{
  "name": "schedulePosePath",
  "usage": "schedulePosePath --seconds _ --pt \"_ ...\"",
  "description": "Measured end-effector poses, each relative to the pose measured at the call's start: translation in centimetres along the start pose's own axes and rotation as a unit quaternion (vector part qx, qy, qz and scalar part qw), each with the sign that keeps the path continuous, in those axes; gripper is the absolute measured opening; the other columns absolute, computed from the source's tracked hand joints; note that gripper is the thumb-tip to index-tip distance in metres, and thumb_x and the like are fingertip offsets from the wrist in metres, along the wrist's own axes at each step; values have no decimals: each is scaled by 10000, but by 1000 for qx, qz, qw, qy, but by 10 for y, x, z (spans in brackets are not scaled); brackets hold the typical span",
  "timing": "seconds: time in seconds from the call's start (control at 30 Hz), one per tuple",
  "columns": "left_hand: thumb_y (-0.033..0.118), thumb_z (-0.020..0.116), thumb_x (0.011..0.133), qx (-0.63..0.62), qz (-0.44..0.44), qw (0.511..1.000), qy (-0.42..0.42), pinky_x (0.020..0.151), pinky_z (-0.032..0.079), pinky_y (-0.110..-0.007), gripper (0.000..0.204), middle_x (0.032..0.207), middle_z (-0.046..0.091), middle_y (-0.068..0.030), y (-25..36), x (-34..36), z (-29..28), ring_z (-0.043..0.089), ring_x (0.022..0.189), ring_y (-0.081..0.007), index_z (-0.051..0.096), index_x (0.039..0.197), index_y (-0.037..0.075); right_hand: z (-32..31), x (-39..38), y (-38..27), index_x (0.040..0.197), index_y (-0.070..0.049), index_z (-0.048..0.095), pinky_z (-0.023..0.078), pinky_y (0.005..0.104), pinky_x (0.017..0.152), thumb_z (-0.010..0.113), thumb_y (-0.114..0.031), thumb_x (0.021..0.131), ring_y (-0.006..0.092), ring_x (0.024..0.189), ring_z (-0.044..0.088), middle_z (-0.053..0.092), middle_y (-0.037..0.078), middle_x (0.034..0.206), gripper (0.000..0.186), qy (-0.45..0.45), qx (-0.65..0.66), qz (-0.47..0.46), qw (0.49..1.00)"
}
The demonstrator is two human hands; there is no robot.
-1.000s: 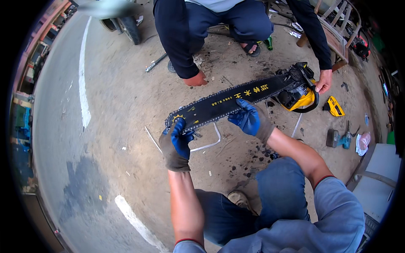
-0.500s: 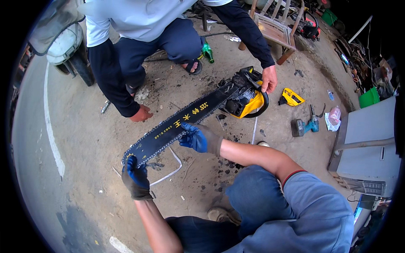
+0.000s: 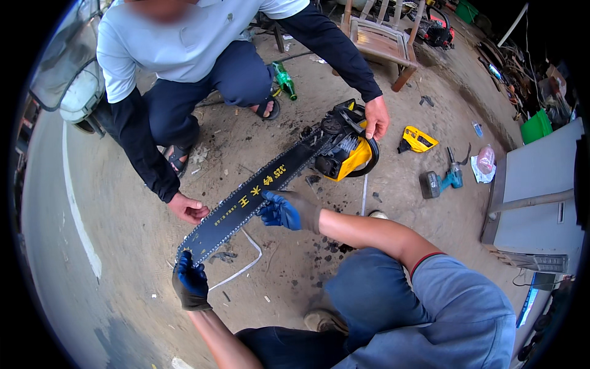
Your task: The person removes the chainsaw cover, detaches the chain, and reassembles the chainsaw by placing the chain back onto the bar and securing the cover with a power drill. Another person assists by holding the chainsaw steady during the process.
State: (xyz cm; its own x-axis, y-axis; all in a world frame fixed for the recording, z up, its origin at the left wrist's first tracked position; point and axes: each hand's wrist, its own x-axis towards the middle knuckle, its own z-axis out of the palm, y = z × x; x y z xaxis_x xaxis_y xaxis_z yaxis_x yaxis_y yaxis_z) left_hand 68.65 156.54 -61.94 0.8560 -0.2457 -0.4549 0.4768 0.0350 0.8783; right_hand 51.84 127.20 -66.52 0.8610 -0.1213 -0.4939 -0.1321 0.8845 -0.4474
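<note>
A chainsaw (image 3: pixel 344 147) with yellow-and-black body has its long black guide bar (image 3: pixel 224 221) slanting down-left toward me, chain round its rim. My gloved left hand (image 3: pixel 192 283) is closed on the bar's tip. My gloved right hand (image 3: pixel 286 210) holds the bar's lower edge near the middle, fingers curled. Across from me a crouching co-worker (image 3: pixel 203 67) grips the saw's handle with one hand (image 3: pixel 376 117); the other hand (image 3: pixel 189 210) is beside the bar's upper edge, fingers loosely bent.
A yellow cover (image 3: pixel 419 139), cordless drill (image 3: pixel 447 178) and pink bag (image 3: pixel 485 158) lie on the right. A green bottle (image 3: pixel 284 79) lies by the co-worker's foot. A bamboo chair (image 3: pixel 378 40) stands behind. A white metal cabinet (image 3: pixel 534 221) is at right, a scooter (image 3: pixel 80 86) upper left.
My view has swung, shifting the scene. The bar now slants more steeply, its tip nearer me. The co-worker's free hand has moved down toward the bar, near my right hand.
</note>
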Motion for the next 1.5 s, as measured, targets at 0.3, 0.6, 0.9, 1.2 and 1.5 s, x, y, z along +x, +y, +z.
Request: schedulePosePath --seconds 0.3,0.6,0.9,1.2,1.5 --pt "278 642 943 115 -62 991 10 512 423 -244 258 895 667 -21 13 -4 -4 603 629 -130 648 1115 87 -21 -27 -16 1093 -72 665 574 322 758 609 -448 969 182 803 690 710 93 945 400 28 -96 39 994" --pt "134 655 955 242 450 859 -38 840 496 -280 304 1079 680 -101 3 -49 152 624 940 -144 606 1209 -26 -96 -179 -112 1023 -12 682 570 286 727 642 -420 949 169 788 695 711 95 903 417 140 -296 -88 941" --pt "48 695 867 385 514 743 -189 656 513 -325 208 906 675 -131 -37 -73 236 650 732 -227 676 1066 -6 -304 -275 -205 1156 12 612 575 300 638 759 -333 832 214 694 697 710 116 862 496 506 -427 -38 748" --pt "36 683 859 466 363 795 -140 687 512 -333 204 910 654 -118 -58 -127 299 642 773 -224 687 1058 -8 -410 -278 -304 1558 -105 197 307 526 1131 858 -550 592 428 1413 303 309 250 1524 1253 407 -818 82 399" --pt "15 652 902 391 225 892 -41 609 477 -248 177 840 651 -53 -41 -191 374 570 664 -81 677 1072 -29 -456 -265 -310 1537 -15 193 361 518 1017 862 -451 546 394 1225 447 456 218 1281 1273 307 -881 -31 359"
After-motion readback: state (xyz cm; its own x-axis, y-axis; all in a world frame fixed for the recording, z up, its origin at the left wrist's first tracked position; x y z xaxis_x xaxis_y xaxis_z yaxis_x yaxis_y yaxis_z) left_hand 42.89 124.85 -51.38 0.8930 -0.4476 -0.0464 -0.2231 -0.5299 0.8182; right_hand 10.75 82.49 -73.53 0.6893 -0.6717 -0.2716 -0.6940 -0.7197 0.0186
